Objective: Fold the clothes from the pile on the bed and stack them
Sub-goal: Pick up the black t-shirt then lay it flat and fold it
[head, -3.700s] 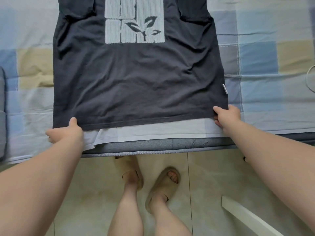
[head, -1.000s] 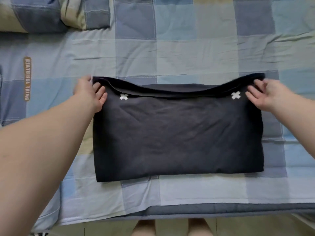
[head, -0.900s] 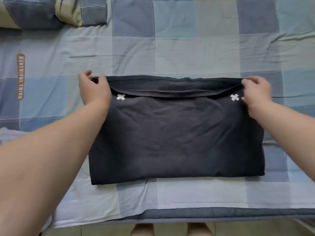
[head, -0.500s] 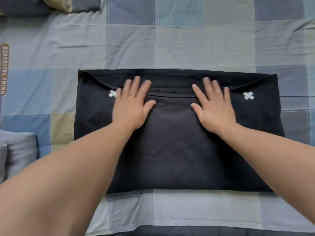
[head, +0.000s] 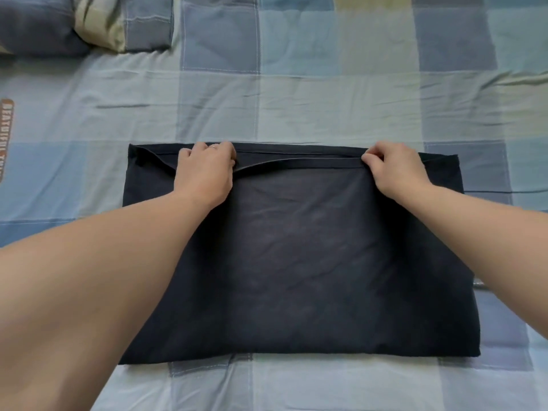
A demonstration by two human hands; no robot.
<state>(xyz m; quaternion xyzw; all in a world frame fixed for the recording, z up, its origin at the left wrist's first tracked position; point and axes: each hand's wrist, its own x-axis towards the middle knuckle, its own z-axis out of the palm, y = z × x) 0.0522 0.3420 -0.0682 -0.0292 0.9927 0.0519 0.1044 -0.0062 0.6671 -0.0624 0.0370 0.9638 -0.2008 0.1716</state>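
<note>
A dark T-shirt (head: 296, 262), folded in half into a wide rectangle, lies flat on the checked bed sheet (head: 267, 99). My left hand (head: 204, 170) grips the shirt's far edge left of the middle, fingers curled over the hem. At the far edge right of the middle my right hand (head: 394, 167) pinches the upper layer's hem. Both forearms stretch across the shirt. The clothes pile and any stack are out of view.
A checked pillow (head: 89, 22) lies at the far left corner of the bed. A brown printed label (head: 6, 137) runs along the sheet's left edge. Bare sheet stretches beyond the shirt and along its near side.
Half a second ago both hands lay flat and spread on the shirt's middle. They have slid outward and up to the far edge and curled round the hem.
</note>
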